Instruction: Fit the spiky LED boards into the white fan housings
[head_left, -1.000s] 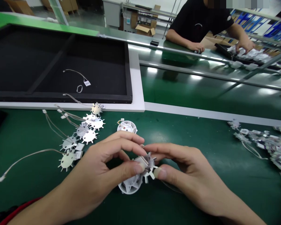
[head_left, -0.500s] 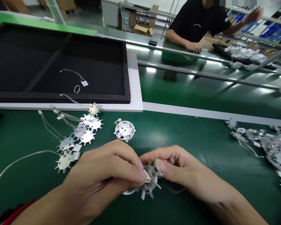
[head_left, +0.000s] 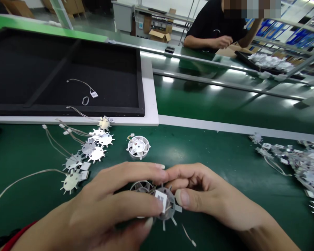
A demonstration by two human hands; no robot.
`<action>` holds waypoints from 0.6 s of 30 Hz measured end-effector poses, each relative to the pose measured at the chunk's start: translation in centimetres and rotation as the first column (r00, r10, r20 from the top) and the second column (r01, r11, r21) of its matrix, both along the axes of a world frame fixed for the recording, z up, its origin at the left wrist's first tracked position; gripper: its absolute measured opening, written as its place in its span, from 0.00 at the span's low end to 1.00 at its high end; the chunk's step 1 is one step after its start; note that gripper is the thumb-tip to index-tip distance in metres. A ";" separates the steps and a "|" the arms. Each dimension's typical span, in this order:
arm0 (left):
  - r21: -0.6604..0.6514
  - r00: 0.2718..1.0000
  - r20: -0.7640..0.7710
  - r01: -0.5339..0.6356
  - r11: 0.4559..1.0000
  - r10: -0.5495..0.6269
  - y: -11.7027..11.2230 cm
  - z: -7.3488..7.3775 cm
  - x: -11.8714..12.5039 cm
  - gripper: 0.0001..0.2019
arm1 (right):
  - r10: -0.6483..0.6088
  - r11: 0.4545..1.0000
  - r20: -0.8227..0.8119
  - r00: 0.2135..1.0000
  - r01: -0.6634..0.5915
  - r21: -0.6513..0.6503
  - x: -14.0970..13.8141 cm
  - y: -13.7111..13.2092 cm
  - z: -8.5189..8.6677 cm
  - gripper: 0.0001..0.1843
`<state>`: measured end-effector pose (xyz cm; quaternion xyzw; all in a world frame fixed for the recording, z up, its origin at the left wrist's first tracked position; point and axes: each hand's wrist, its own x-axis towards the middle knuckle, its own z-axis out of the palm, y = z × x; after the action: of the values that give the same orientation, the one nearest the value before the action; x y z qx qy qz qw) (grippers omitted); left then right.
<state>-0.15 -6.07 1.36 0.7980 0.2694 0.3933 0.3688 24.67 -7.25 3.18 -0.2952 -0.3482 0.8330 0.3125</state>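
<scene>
My left hand (head_left: 112, 205) and my right hand (head_left: 206, 195) meet at the near edge of the green mat. Both pinch a small spiked metal disc (head_left: 166, 205) with a white label on it, held over a white round fan housing (head_left: 142, 188) that my left fingers wrap. The disc's thin wire (head_left: 188, 237) trails toward me. A second white fan housing (head_left: 138, 147) lies on the mat just beyond my fingers.
Several spiked discs with wires (head_left: 94, 150) lie in a row at the left. A heap of the same parts (head_left: 298, 164) sits at the right. A black tray (head_left: 68, 69) with a white border lies behind. A person in black (head_left: 217, 28) works across the conveyor.
My hands have turned the disc flat over the housing and lowered it slightly toward me. The person opposite has drawn both hands in close to the body.
</scene>
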 end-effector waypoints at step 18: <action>-0.090 0.997 0.080 0.030 0.996 -0.023 0.9 -0.1 0.9 0.22 | -0.100 0.995 0.019 0.995 0.100 -0.021 -0.3 0.2 -0.2 0.15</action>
<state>0.76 -5.15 1.27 0.7678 0.2617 0.4068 0.4201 24.36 -7.09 3.00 -0.3233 -0.3264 0.8175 0.3474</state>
